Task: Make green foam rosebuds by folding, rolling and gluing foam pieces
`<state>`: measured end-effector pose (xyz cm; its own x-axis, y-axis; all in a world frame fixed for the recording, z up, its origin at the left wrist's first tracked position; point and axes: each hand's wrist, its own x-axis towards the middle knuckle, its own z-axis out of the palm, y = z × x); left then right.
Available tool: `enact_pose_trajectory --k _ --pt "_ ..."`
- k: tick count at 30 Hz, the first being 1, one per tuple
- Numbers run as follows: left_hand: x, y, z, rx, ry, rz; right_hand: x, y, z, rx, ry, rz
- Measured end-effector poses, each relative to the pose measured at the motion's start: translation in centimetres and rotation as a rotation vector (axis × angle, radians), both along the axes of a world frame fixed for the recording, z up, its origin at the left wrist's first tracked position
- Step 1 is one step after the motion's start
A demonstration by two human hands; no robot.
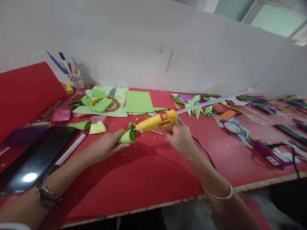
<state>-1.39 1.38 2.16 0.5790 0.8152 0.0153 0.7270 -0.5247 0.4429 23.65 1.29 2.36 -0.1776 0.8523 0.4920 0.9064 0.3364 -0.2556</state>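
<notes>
My left hand is closed around a rolled green paper cone just above the red table. My right hand grips a yellow hot glue gun, its nozzle touching the open top of the cone. A long clear glue stick juts from the gun's back toward the right. The gun's black cord trails past my right wrist.
Green paper sheets and scissors with red and yellow handles lie behind. Finished green cones sit at centre right. A dark tablet lies left, a pen cup by the wall, a purple power strip right.
</notes>
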Motion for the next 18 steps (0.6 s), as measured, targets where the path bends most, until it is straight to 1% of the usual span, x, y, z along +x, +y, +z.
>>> enact_pose_trajectory --k 9,15,18 --pt "0.02 0.01 0.08 -0.045 -0.066 -0.04 0.07 0.03 -0.21 0.025 0.032 0.01" --pt "-0.12 0.05 -0.12 -0.045 -0.073 -0.042 -0.04 0.03 -0.24 0.035 0.057 0.027" --pt "-0.11 0.06 -0.18 -0.035 -0.075 -0.041 -0.12 -0.03 -0.28 0.069 0.082 0.038"
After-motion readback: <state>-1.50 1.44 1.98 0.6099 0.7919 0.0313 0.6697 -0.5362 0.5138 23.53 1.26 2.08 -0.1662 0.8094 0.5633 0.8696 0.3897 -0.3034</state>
